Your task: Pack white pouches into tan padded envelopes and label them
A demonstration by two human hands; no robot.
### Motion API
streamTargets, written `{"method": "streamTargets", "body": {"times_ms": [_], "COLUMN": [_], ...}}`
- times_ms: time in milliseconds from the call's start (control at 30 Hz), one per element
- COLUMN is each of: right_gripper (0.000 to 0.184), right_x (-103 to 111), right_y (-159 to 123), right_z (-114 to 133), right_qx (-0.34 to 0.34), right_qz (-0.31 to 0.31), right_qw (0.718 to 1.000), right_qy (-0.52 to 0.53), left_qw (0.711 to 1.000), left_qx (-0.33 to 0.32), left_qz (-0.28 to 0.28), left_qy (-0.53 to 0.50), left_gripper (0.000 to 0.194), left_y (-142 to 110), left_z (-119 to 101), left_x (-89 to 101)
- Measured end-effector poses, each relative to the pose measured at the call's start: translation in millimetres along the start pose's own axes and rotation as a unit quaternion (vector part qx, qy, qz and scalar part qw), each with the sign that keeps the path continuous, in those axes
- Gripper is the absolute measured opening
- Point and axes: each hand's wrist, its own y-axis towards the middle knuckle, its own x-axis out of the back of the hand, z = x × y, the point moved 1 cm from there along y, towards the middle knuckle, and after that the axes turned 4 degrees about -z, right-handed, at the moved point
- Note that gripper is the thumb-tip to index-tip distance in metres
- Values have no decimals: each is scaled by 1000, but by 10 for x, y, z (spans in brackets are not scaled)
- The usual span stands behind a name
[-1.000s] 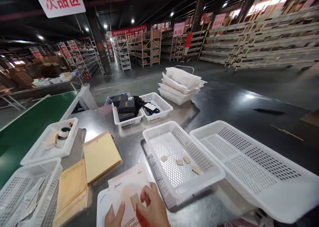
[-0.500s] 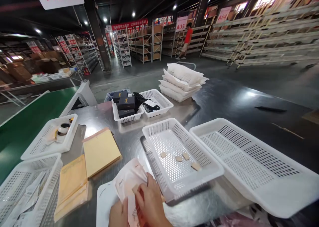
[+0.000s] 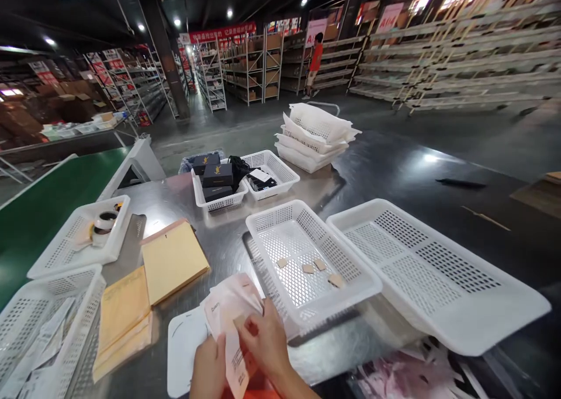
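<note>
A thin, pinkish-white bag with printed lettering [image 3: 232,302] is between my hands at the table's near edge. My left hand [image 3: 208,364] pinches its lower left side. My right hand [image 3: 266,336] has closed fingers on its right side. By the right fingertips shows a small tan piece [image 3: 239,322]; whether it lies in the bag or against it I cannot tell. Under the left of the bag is a white flat panel with rounded corners [image 3: 179,346]. Just beyond the right hand stands a white perforated basket [image 3: 287,226] with several small tan pieces [image 3: 308,269] in it.
A larger white basket [image 3: 403,270] stands on the right. To the left lie yellow padded envelopes [image 3: 175,262], a basket with tape rolls [image 3: 48,264] and one with papers [image 3: 90,282]. Black boxes [image 3: 218,175] and stacked baskets [image 3: 315,136] are farther back. A person [image 3: 314,63] is by the shelves.
The view has shifted a little, so the table things appear slightly higher and farther left. Both hands stay on the bag, whose printed lower part now shows more. The distant person has moved left.
</note>
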Motion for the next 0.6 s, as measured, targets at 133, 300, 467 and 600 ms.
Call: {"method": "streamTargets", "body": {"times_ms": [133, 300, 467, 600], "right_gripper": [15, 48, 73, 52], "right_x": [32, 75, 68, 173], "right_y": [-102, -283, -341, -263], "right_z": [57, -13, -105, -266], "right_qx": [33, 49, -11, -36], "right_qz": [29, 101, 113, 58], "right_qw": [997, 992, 986, 991], "right_qy": [-58, -61, -120, -118], "left_qw": [997, 994, 991, 979], "left_qx": [18, 48, 29, -27], "left_qz": [-19, 15, 84, 152], "left_qy": [-75, -100, -100, -134], "left_gripper": [64, 52, 51, 54], "left_y": [10, 53, 70, 69], "left_z": [24, -17, -176, -357], "left_x": [-57, -117, -283, -394]}}
